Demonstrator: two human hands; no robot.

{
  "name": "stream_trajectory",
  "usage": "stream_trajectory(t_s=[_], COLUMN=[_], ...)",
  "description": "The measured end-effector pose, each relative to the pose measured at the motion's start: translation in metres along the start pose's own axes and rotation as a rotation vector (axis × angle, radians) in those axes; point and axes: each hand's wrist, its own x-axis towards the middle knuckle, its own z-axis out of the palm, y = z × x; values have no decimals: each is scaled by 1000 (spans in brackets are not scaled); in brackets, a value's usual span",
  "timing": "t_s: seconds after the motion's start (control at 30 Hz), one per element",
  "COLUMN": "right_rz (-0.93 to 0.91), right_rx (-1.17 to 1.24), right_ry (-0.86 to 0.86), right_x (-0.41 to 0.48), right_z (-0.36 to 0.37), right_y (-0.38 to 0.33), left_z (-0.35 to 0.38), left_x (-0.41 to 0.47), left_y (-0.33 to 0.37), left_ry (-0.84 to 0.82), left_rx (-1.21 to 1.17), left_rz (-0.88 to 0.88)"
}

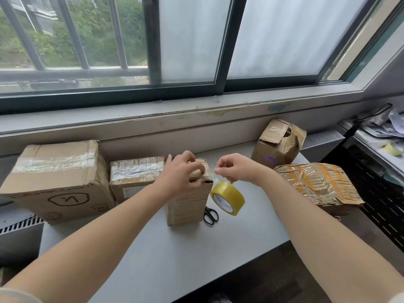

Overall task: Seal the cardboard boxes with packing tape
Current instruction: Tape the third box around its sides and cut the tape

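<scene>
Left hand (pixel 181 171) grips top of narrow box (pixel 185 206), upright mid-table (pixel 175 259), fingers curled over its edge. Right hand (pixel 236 169) pinches loose end of tape roll (pixel 228 197) (roll dangles just right of box). Scissors (pixel 211 216) lie beside box.

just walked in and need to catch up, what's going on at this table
A person is sealing the small upright box on the table. The left grip holds its top end, while the right grip pinches clear tape drawn from the yellow tape roll just below it. Scissors lie beside the box. The torn box at the back right is open at the top.
</scene>
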Motion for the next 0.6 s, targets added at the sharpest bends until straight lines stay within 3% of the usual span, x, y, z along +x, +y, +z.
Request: stream_trajectory(t_s=[0.6], right_rz=[-4], right_rx=[58], right_ry=[41], right_x=[-5], right_z=[-2], right_y=[8], left_z=[10], left_x=[-11], left_y=[7], left_ry=[72], left_rx=[24], left_rz=[123])
